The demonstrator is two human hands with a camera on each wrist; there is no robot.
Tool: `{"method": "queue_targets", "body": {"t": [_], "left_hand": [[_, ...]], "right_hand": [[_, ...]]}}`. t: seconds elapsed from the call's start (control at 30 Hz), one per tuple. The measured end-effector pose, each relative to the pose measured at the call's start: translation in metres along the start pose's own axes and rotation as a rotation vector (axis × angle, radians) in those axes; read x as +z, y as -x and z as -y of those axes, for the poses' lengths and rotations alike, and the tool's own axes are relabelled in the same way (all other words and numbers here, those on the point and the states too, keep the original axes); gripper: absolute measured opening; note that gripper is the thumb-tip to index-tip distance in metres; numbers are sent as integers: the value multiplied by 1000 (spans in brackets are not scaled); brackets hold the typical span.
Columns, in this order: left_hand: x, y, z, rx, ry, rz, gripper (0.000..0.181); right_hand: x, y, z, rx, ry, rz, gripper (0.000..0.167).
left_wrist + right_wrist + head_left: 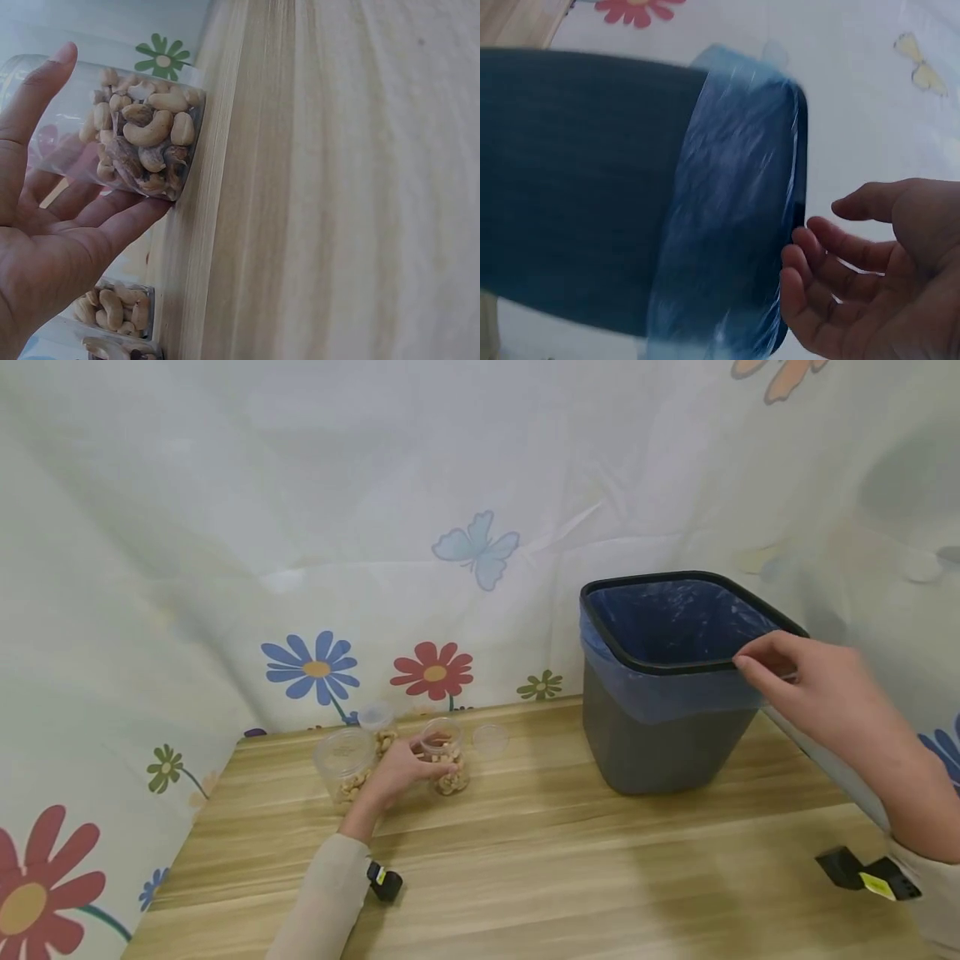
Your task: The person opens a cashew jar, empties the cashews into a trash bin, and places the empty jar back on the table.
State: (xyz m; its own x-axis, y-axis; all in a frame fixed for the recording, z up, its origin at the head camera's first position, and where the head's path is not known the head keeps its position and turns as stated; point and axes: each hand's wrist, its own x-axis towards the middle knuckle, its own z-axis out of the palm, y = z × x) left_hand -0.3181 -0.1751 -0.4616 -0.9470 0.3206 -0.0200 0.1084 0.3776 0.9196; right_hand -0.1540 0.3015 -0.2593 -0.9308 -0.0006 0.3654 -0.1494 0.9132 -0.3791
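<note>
My left hand (401, 775) is round a clear plastic jar (450, 777) of cashew nuts standing on the wooden table. In the left wrist view, the thumb lies along one side of the jar (150, 131) and the fingers along the other; some nuts look dark and shrivelled. Two more clear containers of cashews, a wide one (343, 764) and a smaller one (378, 727), stand left of that hand. At the front right rim of a grey bin (667, 739) is my right hand (825, 685). Its fingers are loosely bent and hold nothing, fingertips close to the rim.
A blue plastic liner (682, 618) is folded over the bin's black rim. Right of the gripped jar lies a clear round lid (491, 739) on the table (525, 860). Behind everything hangs a white sheet (360, 527) printed with flowers and butterflies.
</note>
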Motion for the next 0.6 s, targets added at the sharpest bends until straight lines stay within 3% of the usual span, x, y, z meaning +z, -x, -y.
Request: {"method": "queue_targets", "body": {"t": [0.1, 0.23, 0.4, 0.6], "left_hand": [[-1, 0, -1, 10, -7, 5, 72], [-1, 0, -1, 13, -4, -1, 73], [-1, -1, 0, -2, 7, -3, 72], [0, -2, -1, -1, -2, -6, 70]], "right_hand": [[-1, 2, -15, 130, 13, 4, 50], [-2, 2, -28, 232, 31, 14, 65], [-3, -5, -39, 283, 36, 26, 81], [-3, -23, -54, 298, -6, 44, 85]]}}
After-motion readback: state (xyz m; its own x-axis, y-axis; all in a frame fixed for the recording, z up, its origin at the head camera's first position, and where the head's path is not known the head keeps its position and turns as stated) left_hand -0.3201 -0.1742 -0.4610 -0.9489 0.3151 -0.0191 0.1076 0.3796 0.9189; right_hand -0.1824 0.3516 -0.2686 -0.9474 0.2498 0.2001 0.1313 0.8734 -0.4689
